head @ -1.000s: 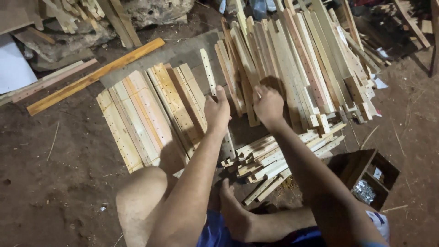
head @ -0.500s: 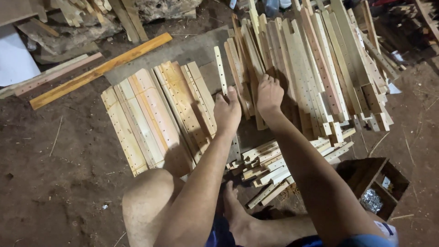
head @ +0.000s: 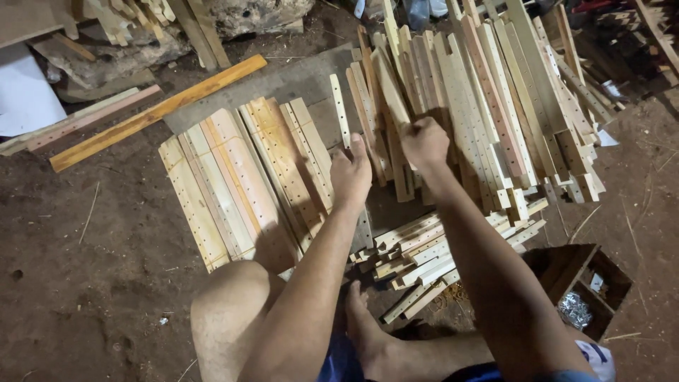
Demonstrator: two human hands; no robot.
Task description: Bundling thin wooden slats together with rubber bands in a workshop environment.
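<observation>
Gripping a drilled strip (head: 341, 113), left hand (head: 351, 173), right hand (head: 424, 141) clenched on slat (head: 396, 106) (crowded pile).

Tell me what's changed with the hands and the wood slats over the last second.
The right hand closed its fingers into a fist on a slat in the leaning pile. The left hand stayed pressed on the narrow drilled slat. The flat row of slats is unchanged.
</observation>
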